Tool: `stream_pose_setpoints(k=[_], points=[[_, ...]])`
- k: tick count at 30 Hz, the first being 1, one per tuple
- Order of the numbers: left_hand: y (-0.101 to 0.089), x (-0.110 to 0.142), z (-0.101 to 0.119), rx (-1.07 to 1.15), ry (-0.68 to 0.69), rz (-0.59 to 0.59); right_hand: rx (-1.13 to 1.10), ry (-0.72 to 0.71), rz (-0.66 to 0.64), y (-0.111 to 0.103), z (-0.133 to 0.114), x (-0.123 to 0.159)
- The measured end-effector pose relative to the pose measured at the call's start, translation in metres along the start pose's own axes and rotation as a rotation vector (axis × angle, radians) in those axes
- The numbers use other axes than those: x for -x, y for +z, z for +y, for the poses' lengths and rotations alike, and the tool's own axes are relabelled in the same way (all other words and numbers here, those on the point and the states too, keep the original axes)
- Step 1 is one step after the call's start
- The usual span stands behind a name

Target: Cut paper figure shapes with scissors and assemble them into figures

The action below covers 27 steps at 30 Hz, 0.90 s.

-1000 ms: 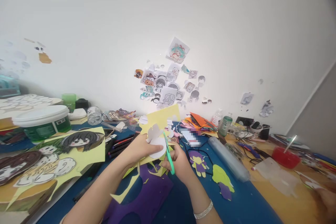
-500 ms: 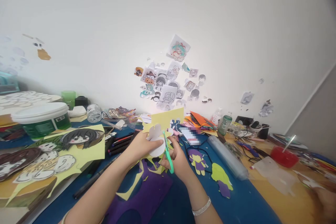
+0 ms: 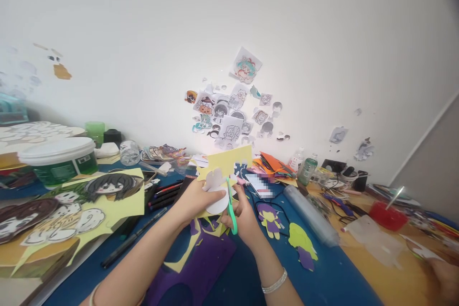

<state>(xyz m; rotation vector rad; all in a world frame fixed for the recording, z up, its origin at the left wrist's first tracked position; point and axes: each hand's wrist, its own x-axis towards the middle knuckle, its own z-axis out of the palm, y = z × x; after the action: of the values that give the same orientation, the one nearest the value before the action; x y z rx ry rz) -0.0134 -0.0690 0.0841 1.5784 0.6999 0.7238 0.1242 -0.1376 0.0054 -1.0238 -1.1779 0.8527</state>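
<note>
My left hand [image 3: 200, 197] grips a white paper cutout [image 3: 217, 203] together with the yellow sheet [image 3: 229, 157] behind it, thumb lying on top. In my right hand [image 3: 239, 210] is a pair of scissors with green handles [image 3: 233, 217], its blades pointing up at the right edge of the cutout. Part of the blades is hidden by paper and fingers. Below my hands a purple sheet [image 3: 211, 267] with cut-out gaps lies on the blue table surface, with yellow scraps [image 3: 184, 253] on it.
Right of my hands are a purple-and-yellow paper figure [image 3: 269, 222], a lime-green paper piece [image 3: 301, 239] and a clear plastic roll [image 3: 311, 215]. Markers [image 3: 167, 196] and a white-lidded tub [image 3: 59, 158] stand left. Another person's hand [image 3: 442, 272] shows at the far right.
The scissors' green handle has turned slightly and shifted a little right. The held paper has moved only slightly, and the whole view has shifted a bit.
</note>
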Motion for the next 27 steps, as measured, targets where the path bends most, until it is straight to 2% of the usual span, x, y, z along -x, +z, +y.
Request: stream_pose_setpoints(k=[13,19,23,27], points=[[0.006,0.003,0.000,0.061,-0.051,-0.003,-0.012,-0.063,0.011,-0.004,0.002,0.001],[0.014,0.006,0.001,0.137,-0.026,0.008,-0.013,-0.098,0.043,-0.005,0.000,0.002],[0.018,0.009,0.002,0.235,-0.002,-0.027,-0.033,-0.140,0.030,-0.005,0.000,0.001],[0.016,0.009,0.004,0.240,-0.066,-0.101,-0.059,-0.130,-0.005,-0.004,-0.001,0.000]])
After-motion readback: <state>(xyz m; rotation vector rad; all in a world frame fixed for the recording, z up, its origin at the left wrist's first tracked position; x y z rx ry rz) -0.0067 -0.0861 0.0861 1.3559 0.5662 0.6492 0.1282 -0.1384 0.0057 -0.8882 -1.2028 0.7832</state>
